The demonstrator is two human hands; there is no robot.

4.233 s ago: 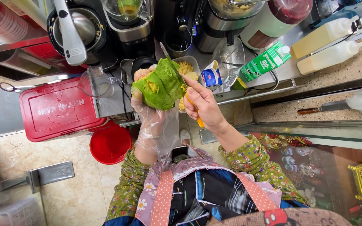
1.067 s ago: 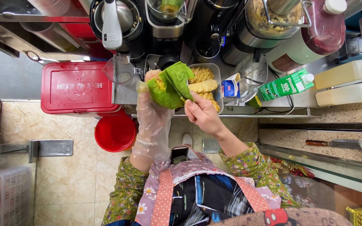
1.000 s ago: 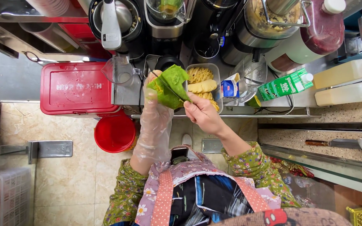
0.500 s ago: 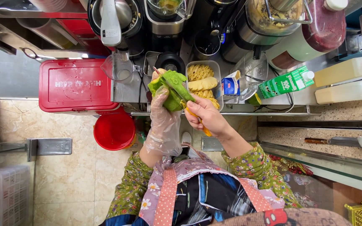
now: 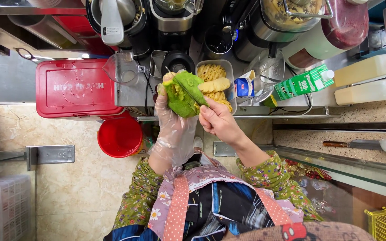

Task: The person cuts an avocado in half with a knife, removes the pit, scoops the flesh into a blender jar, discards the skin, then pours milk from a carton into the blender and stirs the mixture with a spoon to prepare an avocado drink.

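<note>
the green fruit, partly peeled with yellowish flesh showing, sits up at chest height over the table's near edge, gripped in the left hand, whose fingers, in a clear plastic glove, are clamped around its underside. the bare right hand presses against the fruit's right side, fingers curled together on a strip of green skin. just behind lies a clear tray of yellow fruit pieces. right of it stands a small blue and white carton, then a green and white carton lying tilted, then two pale squeeze bottles on their sides. left of the fruit, a clear measuring jug and a red lidded box; a red bucket stands on the beige tiled floor. blenders line the back. a knife rests on a speckled ledge at right.
</note>
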